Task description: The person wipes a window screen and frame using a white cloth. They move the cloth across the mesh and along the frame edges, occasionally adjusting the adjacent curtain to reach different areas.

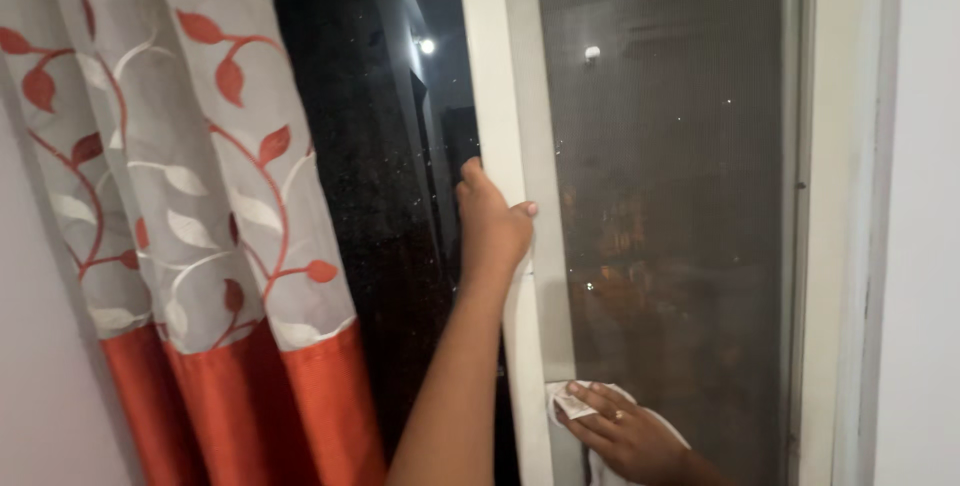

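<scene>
My left hand [492,224] grips the edge of the white sliding window frame [500,96], fingers wrapped round its left side and the thumb on the front. Lower down, my right hand [625,436] presses a white cloth [572,404] against the bottom of the same frame, where it meets the mesh screen panel [670,196]. A ring shows on one finger of the right hand. The cloth is mostly covered by the hand.
A grey curtain with red and white leaf pattern and an orange lower band [200,196] hangs at the left. Dark glass [390,146] lies between curtain and frame, showing lights outside. A white outer frame and wall [880,246] stand at the right.
</scene>
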